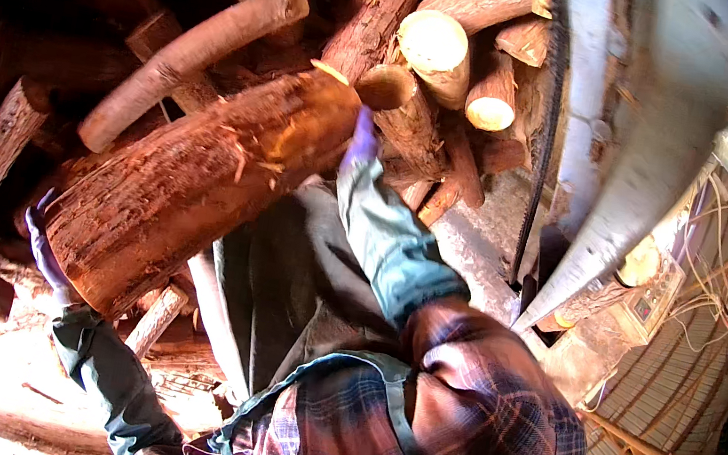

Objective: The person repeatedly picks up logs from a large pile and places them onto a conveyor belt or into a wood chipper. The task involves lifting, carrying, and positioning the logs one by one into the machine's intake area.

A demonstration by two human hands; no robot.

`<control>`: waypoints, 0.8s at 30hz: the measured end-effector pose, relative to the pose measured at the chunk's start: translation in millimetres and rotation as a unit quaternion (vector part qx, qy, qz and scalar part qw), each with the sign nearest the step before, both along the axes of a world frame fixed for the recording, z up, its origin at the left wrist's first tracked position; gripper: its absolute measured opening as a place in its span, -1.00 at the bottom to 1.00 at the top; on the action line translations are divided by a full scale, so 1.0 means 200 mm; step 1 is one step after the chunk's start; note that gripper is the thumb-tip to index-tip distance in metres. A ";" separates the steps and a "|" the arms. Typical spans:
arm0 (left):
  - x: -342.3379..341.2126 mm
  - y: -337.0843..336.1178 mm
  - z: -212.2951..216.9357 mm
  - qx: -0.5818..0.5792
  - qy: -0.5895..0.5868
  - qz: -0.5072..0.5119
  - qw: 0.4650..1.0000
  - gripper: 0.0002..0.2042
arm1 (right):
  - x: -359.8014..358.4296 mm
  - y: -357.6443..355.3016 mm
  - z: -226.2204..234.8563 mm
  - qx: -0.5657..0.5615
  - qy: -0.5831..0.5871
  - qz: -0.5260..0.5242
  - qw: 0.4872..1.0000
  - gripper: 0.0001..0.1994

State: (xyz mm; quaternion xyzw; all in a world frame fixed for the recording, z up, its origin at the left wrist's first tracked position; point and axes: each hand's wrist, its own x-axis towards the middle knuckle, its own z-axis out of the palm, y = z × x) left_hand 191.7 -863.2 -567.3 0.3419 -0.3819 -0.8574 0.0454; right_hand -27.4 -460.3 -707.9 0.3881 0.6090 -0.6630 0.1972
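A thick, rough-barked reddish-brown log (pixel 190 181) lies slantwise in front of me, its near end at the lower left and its far end at the upper right. My left hand (pixel 48 249), in a purple glove, grips the near end, with the fingertips showing at its left side. At the far end my right hand (pixel 362 143), also gloved in purple, presses against the log; most of its fingers are hidden. The log is held between both hands above my dark apron. Pale, torn wood shows near the far end.
Behind the log is a heap of smaller logs, among them a curved branch (pixel 194 67) and a pale cut log (pixel 435 48). At the right stands a large metal sheet (pixel 642 157), with a dark cable (pixel 546 132) beside it. Farther right are loose wires (pixel 712 254) and a slatted woven surface (pixel 670 400).
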 end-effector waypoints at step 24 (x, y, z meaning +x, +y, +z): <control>-0.84 1.90 -1.24 0.033 -0.145 -0.331 0.932 -0.75 | -0.20 1.12 -0.03 -0.016 -0.048 -0.352 0.935 -0.25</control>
